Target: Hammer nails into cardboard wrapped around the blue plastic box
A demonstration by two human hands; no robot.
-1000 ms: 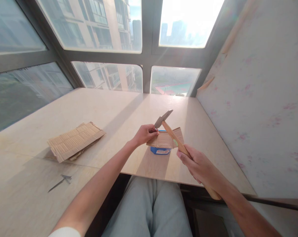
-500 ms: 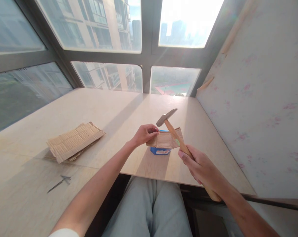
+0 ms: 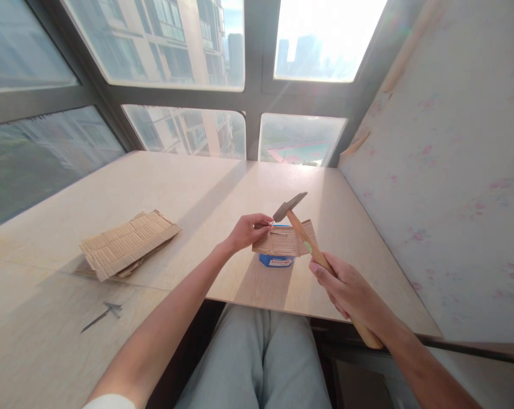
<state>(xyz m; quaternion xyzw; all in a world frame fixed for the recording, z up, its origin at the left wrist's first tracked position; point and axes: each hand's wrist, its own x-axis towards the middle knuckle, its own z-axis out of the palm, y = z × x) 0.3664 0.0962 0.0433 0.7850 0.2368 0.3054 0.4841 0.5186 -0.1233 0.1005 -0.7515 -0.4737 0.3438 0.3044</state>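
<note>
My left hand (image 3: 249, 232) is pinched at the left back corner of a small piece of corrugated cardboard (image 3: 282, 245), fingers closed on a thin nail, partly hidden. The cardboard lies over a blue box (image 3: 276, 260) with a label on its front. A thin nail-like line (image 3: 280, 233) shows across the cardboard's top. My right hand (image 3: 340, 282) is wrapped round the wooden handle of a hammer (image 3: 302, 230). The hammer's metal head hangs just above the cardboard, right of my left fingertips.
On the left of the pale table (image 3: 189, 193) lies a stack of cardboard pieces (image 3: 131, 243). Several loose nails (image 3: 106, 312) are nearer the front. Windows (image 3: 184, 130) rise behind the table, and a flowered wall (image 3: 436, 199) borders the right side.
The hammer head has dropped slightly and shifted a little right. A thin nail-like line now shows on the cardboard. My left hand has barely moved.
</note>
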